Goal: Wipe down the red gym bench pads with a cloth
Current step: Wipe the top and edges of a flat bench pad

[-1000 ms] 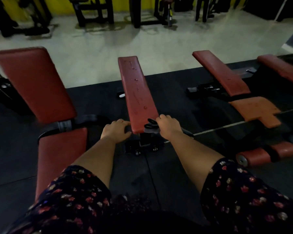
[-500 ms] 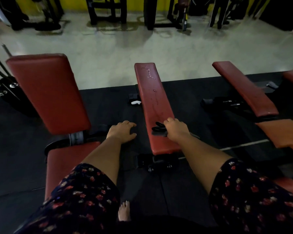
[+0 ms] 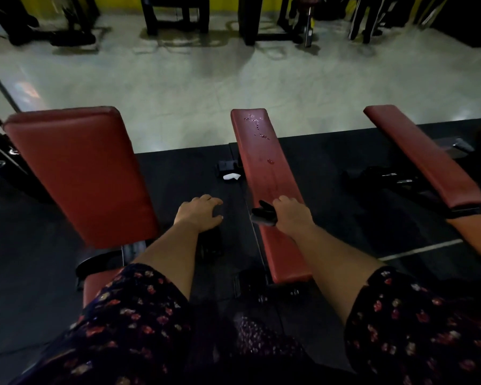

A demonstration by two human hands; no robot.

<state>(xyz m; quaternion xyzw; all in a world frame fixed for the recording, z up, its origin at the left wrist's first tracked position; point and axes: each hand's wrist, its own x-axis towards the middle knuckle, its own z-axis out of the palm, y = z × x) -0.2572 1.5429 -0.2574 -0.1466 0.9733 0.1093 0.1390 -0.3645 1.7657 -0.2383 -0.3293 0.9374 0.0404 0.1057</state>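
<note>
A black floor mat lies under everything. At nine o'clock stands a wide red pad. Dead centre, the narrow red bench pad stretches toward twelve, with another pad at two o'clock. The right hand rests on the centre pad's near half, fingers clamped on a dark cloth. The left hand hangs over the mat at that pad's nine o'clock, fingers loosely apart. Droplets glisten at its far end.

No text, label, brand, number or sign is legible. Checked the middle red bench pad: plain surface, no print seen. The machines at the back and the small white object on the black mat are too dark or too small to read.
</note>
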